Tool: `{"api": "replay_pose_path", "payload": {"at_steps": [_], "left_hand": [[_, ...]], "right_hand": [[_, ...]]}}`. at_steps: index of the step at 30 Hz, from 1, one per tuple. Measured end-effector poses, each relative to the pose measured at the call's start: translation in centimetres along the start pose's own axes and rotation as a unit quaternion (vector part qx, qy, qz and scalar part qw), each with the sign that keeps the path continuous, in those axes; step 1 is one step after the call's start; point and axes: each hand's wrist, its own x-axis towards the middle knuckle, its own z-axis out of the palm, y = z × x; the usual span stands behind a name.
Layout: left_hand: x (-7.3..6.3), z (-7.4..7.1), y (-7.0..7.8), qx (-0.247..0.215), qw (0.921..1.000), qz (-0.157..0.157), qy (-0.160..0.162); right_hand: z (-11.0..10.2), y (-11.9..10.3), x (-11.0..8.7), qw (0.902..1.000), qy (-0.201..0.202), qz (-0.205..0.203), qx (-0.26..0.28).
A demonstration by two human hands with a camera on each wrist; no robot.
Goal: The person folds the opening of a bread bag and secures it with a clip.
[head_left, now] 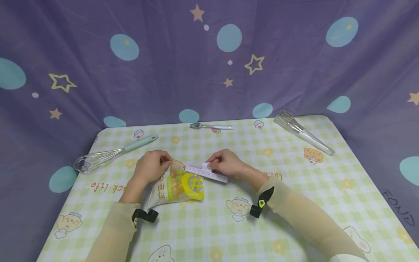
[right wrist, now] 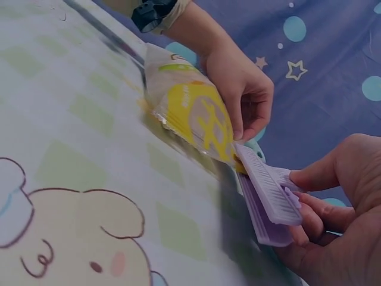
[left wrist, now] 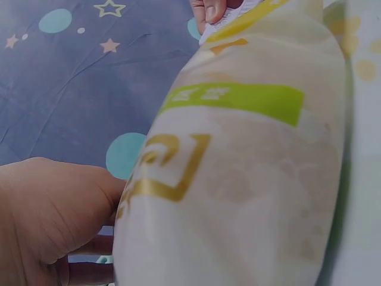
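A bread bag (head_left: 175, 187) with yellow and green print stands over the table's left middle. My left hand (head_left: 150, 168) pinches its upper edge between thumb and forefinger. From the other side, my right hand (head_left: 230, 163) squeezes the handle of a pale purple bag clip (head_left: 214, 176). In the right wrist view the clip (right wrist: 269, 187) has its two long bars spread apart, and its far end meets the bag's corner (right wrist: 229, 152) close to the left fingertips. The left wrist view is mostly filled by the bag's pale side (left wrist: 238, 179), which hides the left fingertips.
A whisk (head_left: 114, 154) with a mint handle lies at the back left. A fork (head_left: 211, 126) is near the table's back edge, and metal tongs (head_left: 304, 133) lie at the back right. Behind the checked tablecloth (head_left: 262, 236) hangs a purple curtain (head_left: 170, 72).
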Motion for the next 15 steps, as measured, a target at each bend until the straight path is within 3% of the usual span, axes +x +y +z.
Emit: {"api": "replay_pose_path", "payload": {"at_steps": [9, 15], "left_hand": [[-0.03, 0.01, 0.06, 0.007, 0.9999, -0.011, 0.000], [0.08, 0.15, 0.02, 0.004, 1.0000, -0.008, 0.001]], "right_hand": [[0.41, 0.00, 0.03, 0.9997, -0.023, 0.008, 0.009], [0.03, -0.22, 0.01, 0.9994, -0.029, -0.006, -0.015]]}}
